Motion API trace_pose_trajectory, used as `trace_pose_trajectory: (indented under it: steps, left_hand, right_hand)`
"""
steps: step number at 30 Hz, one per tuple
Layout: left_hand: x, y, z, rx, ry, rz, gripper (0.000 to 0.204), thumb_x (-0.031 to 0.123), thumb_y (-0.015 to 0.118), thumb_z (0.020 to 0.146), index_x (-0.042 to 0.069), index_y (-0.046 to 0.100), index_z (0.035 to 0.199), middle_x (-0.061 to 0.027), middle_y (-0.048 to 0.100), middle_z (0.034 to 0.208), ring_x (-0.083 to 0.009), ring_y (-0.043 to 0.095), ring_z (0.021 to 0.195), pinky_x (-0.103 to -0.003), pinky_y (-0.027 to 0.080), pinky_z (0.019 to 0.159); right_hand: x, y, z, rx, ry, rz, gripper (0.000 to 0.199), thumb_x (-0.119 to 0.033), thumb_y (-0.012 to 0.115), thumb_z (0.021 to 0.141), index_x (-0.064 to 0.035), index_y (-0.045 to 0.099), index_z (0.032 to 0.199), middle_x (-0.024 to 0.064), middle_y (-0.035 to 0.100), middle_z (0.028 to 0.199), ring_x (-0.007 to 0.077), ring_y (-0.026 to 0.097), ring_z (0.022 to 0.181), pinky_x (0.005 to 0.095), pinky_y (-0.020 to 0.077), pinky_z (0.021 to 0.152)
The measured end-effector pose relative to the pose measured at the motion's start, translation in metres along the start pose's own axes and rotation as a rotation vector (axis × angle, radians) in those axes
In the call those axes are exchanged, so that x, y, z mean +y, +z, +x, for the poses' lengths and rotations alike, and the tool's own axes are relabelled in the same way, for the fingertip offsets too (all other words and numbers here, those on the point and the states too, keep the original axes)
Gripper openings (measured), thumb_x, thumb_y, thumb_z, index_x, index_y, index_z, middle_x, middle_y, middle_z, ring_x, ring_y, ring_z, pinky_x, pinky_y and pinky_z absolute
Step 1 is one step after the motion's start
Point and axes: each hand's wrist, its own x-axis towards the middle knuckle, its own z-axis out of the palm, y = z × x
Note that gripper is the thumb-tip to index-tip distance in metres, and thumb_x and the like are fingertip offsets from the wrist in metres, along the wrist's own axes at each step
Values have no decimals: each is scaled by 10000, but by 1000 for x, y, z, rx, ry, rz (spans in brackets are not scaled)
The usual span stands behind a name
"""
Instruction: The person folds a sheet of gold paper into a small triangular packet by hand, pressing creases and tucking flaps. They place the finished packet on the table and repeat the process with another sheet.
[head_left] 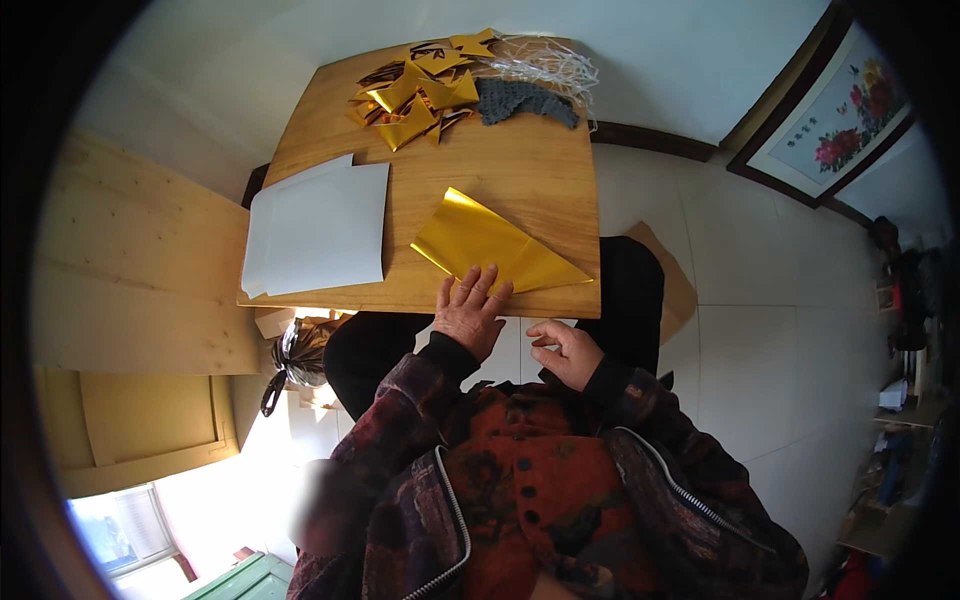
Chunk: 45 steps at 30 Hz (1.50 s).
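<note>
- Pale tiled floor (750, 350) spreads to the right of the right-hand fingers; a wooden table (415, 200) has its near edge by the left-hand fingers.
- Left hand (468, 325): fingers moderately spread, tips resting on the near edge of the gold sheet; no grip seen.
- Gold sheet (495, 240): shiny, with a faint crease; lies on the table under and beyond the left fingertips, one pointed corner reaching rightward.
- Right hand (572, 357): just off the table edge, apart from the sheet. Fingers bent, small gap between them; nothing seen held, palm hidden.
- White sheets (320, 230): on the table, left of the left fingers and well apart from them.
- Pile of gold pieces (415, 95), some star-like: well beyond the left fingertips, at the far end.
- Grey textured piece (525, 100) and tangle of white strands (545, 65): right of that pile, likewise far beyond the fingers.
- Dark plastic bag (300, 350): left of the left hand, below table height.
</note>
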Motion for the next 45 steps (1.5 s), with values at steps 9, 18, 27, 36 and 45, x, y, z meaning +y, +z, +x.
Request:
trace_pose_trajectory:
  steps: [9,18,27,36,45]
  left_hand:
    - [48,-16,-29,34,16,-129,556,265,727,761,163,560,1281,-82,518,1358,-281,480,1230,-485,334,1005]
    - [18,-56,-2,306,70,-273,328,134,691,759,134,666,1086,-70,603,1179,-298,573,1022,-418,440,857]
    - [-20,-53,27,323,87,-240,327,109,650,801,90,619,1126,-95,579,1209,-301,544,1131,-428,434,944]
    - [-59,-2,46,209,-40,-449,377,65,665,783,55,597,1154,-144,544,1251,-346,590,1086,-398,507,909]
    - [-57,-1,44,255,-46,-488,353,80,670,768,42,613,1114,-107,548,1218,-322,588,1070,-394,503,896]
  right_hand:
    - [10,4,-2,60,166,566,317,-144,537,990,-25,532,1284,57,613,1189,137,578,1148,274,512,837]
    - [-26,-40,22,220,-114,-272,89,-59,611,804,-19,644,877,138,680,829,307,669,768,367,513,659]
    - [-78,-69,172,-383,-377,-1184,21,-101,659,774,-87,667,787,93,659,907,304,617,954,391,494,805]
    - [-50,-70,156,140,-515,-634,45,-64,586,850,-54,622,876,75,624,1040,311,584,1008,384,482,875]
    - [-26,-27,18,29,-425,-900,512,-187,713,800,-133,561,1286,62,468,1418,267,398,1359,485,310,1120]
